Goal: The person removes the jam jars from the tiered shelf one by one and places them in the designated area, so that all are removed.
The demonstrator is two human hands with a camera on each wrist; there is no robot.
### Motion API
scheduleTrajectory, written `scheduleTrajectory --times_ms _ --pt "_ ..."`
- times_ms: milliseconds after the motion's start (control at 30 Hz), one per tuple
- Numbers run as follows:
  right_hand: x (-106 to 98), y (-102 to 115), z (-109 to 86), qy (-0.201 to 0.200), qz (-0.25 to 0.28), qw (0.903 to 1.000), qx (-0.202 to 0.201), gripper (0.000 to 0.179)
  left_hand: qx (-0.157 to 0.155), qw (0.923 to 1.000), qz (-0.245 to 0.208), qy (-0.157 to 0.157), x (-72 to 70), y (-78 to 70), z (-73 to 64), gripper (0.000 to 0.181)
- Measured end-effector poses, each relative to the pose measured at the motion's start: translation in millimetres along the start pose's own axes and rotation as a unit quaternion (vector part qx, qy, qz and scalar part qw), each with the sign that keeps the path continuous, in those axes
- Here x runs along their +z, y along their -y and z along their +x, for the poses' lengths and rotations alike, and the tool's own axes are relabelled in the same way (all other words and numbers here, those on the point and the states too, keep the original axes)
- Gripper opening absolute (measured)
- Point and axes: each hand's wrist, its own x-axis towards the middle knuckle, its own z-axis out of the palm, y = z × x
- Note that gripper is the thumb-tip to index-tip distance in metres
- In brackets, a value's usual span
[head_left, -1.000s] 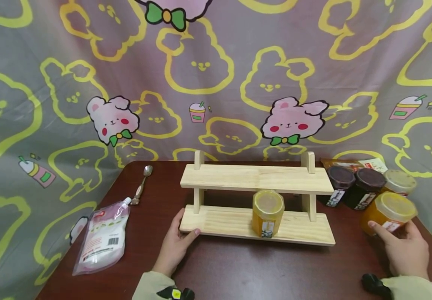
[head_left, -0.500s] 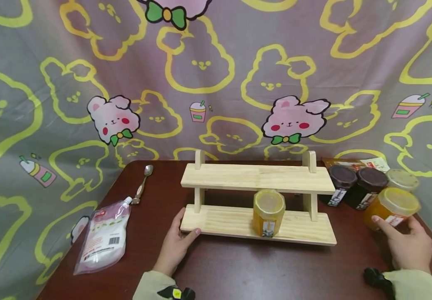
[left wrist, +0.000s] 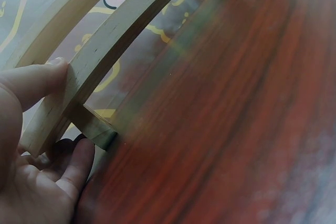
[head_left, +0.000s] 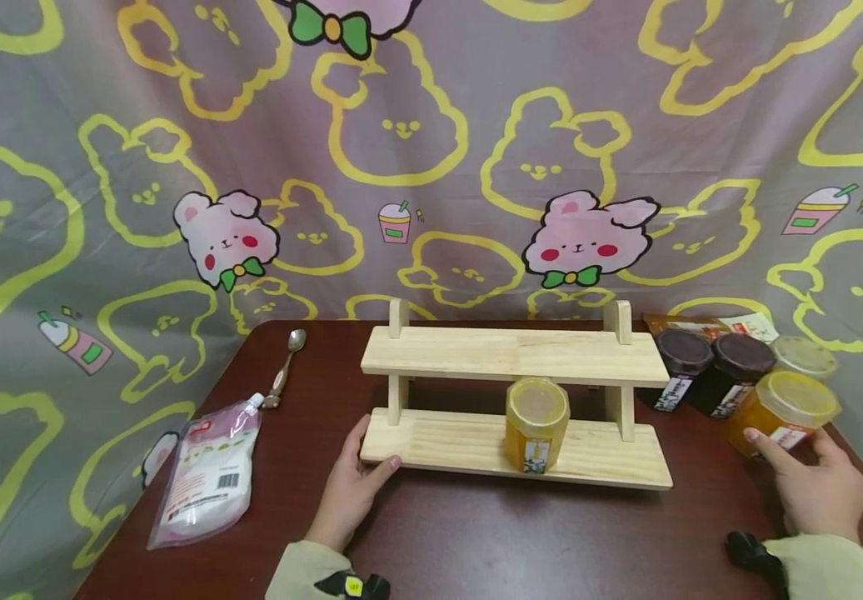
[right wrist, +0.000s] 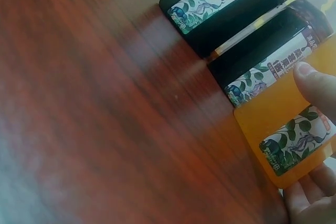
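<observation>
My left hand (head_left: 349, 487) grips the left end of a two-tier pale wooden shelf (head_left: 439, 442). In the left wrist view its thumb lies over the board (left wrist: 97, 59) and its other fingers curl beneath. On the lower tier, right of the middle, stands a jar of yellow-orange jam (head_left: 535, 425) with a label in front. My right hand (head_left: 821, 492) holds a second orange jam jar (head_left: 787, 412) upright at the table's right side, thumb on the near side. In the right wrist view this orange jar (right wrist: 273, 121) sits right beside a dark jam jar (right wrist: 273, 51).
Two dark jars (head_left: 682, 367) and another pale-lidded jar (head_left: 805, 360) stand right of the shelf, with brown packets (head_left: 690, 327) behind. At left lie a spouted pouch (head_left: 210, 475) and a spoon (head_left: 281, 371). A patterned cloth (head_left: 469, 150) hangs behind the table.
My right hand and the orange jar have shifted slightly right and back, closer to the other jars. My left hand keeps its grip on the shelf.
</observation>
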Motion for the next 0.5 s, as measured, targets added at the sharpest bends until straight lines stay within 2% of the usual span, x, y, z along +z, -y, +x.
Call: scheduleTrajectory --times_ms 100,233,500 --pt "-1.2 1.2 -1.4 0.004 -0.004 1.0000 -0.004 0.072 -0.002 1.0000 0.001 0.000 -0.3 -0.1 -0.1 0.088" --pt "-0.1 3.1 -2.6 0.013 -0.001 0.9998 0.017 0.075 -0.008 0.9999 0.006 -0.002 -1.0 0.1 -0.5 0.089" --pt "4.3 4.3 -7.2 0.020 0.066 0.9958 0.061 0.081 -0.009 1.0000 0.000 -0.001 -0.5 0.1 -0.8 0.090"
